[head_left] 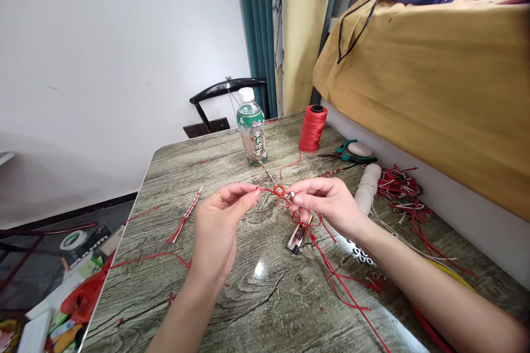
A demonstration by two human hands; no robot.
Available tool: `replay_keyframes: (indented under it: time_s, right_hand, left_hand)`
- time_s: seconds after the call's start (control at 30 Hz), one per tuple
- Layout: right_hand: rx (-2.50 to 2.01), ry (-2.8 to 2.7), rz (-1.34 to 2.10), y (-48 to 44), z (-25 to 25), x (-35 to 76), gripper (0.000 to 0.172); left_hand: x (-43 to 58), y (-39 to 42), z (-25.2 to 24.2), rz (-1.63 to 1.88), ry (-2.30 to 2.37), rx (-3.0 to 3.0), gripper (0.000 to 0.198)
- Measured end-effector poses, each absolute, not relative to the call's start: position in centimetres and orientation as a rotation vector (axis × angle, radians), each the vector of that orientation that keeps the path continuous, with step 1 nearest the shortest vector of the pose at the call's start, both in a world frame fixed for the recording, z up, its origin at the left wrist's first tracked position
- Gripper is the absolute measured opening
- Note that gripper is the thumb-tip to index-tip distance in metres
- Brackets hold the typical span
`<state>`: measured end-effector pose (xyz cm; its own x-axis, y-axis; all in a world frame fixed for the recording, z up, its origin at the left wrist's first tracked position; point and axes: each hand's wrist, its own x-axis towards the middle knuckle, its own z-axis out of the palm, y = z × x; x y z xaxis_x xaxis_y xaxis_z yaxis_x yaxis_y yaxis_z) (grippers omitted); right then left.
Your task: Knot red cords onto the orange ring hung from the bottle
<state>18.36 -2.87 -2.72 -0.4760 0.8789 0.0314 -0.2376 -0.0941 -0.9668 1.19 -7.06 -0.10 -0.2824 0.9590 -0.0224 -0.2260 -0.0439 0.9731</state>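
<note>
My left hand [217, 223] is closed in a pinch on a thin red cord, just above the table. My right hand [331, 204] pinches by the same cordwork; a small silvery bit shows at its fingertips, too small to name. Between the hands is a small orange-red loop [279, 191]. A thin twisted strand rises from it toward the bottle. Knotted red cords [317, 242] hang below my right hand and trail over the table to the lower right. Under them lies a small dark and silver object [298, 236], its kind unclear.
A green-labelled drink bottle [252, 127] and a red thread spool [313, 128] stand behind the hands. Green-handled pliers [345, 149], a white cord roll [367, 187] and a tangle of scraps [399, 190] lie right. A braided red-and-white piece [186, 215] lies left.
</note>
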Motion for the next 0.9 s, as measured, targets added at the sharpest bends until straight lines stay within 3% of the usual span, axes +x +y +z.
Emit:
replay_keyframes:
  time_s: [0.27, 0.5, 0.9]
  right_hand:
    - [-0.762, -1.344, 1.701, -2.9, -2.9, 18.2, 0.017]
    - [-0.726, -1.387, 1.693, -3.1, -2.6, 18.2, 0.018]
    - [-0.691, -1.44, 1.705, -3.3, -2.7, 18.2, 0.018]
  left_hand:
    - [0.7, -8.0, 1.4, 1.519, 1.054, 0.77, 0.006]
    - [2.3, -8.0, 0.5, 1.22, 1.209, 0.947, 0.008]
    - [2.1, -8.1, 0.9, 1.019, 1.076, 0.825, 0.013]
